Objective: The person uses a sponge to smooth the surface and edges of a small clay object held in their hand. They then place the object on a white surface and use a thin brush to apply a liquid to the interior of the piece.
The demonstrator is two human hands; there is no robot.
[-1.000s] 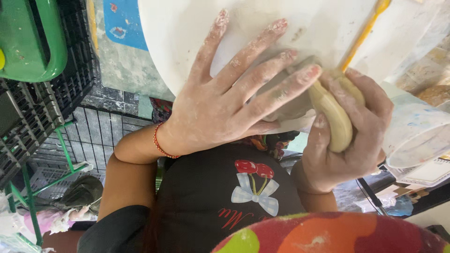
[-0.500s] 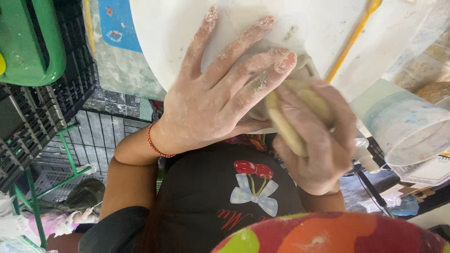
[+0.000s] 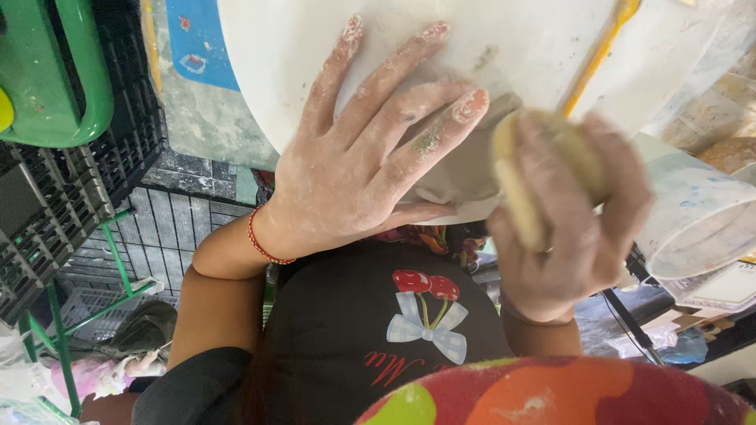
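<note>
Sponging white disc [image 3: 472,47], both hands

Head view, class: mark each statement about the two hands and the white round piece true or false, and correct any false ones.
1. The left hand lies flat with fingers spread on the white round piece. True.
2. The right hand holds a tan sponge. True.
3. The left wrist wears a blue watch. False: it wears a red string bracelet.
4. The sponge is held at the far rim of the piece. False: it is at the near edge, beside the left fingertips.
5. A green plastic handle shows at upper left. True.
</note>
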